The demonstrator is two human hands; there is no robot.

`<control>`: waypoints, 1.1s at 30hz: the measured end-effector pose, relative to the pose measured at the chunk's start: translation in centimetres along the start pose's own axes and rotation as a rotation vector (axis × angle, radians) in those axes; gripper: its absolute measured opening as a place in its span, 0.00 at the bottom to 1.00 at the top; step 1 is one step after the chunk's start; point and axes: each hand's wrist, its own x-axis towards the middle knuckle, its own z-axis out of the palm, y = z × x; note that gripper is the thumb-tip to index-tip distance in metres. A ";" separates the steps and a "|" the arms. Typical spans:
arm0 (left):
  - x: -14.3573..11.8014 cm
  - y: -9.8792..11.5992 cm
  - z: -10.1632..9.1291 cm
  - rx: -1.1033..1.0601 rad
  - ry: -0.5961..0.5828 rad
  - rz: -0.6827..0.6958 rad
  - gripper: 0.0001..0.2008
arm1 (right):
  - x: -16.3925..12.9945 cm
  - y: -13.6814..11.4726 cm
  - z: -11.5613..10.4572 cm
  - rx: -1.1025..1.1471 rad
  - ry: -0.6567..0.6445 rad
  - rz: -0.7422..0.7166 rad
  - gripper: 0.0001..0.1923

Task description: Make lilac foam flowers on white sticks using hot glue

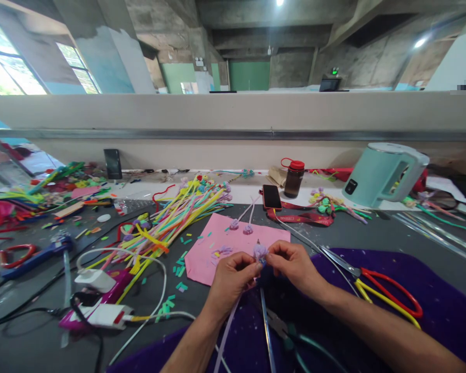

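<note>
Head view: grey worktop (373,233), purple cloth (442,305) at near edge, pink sheet (217,243) mid-worktop. Left hand (229,280) and right hand (293,264) meet over the cloth's far edge, fingertips of both pinched on small lilac flower (260,252); its stem (227,331) trails toward near edge.

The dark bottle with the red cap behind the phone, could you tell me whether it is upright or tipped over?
Upright. The bottle stands on its base with the red cap on top.
</note>
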 end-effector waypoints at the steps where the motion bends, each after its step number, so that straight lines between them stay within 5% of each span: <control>1: 0.0 -0.1 0.0 -0.007 -0.006 -0.003 0.10 | 0.0 0.0 0.0 0.003 0.000 0.001 0.07; 14: 0.1 0.3 -0.2 -0.133 -0.066 -0.105 0.11 | 0.1 0.4 0.0 0.035 -0.007 0.012 0.09; 21: 0.8 0.9 -1.1 -0.390 0.063 -0.236 0.13 | -0.2 0.7 0.1 0.040 -0.060 0.012 0.14; 33: 0.5 1.1 -1.5 -0.528 0.028 -0.291 0.14 | -0.5 1.0 0.7 0.038 -0.153 0.028 0.11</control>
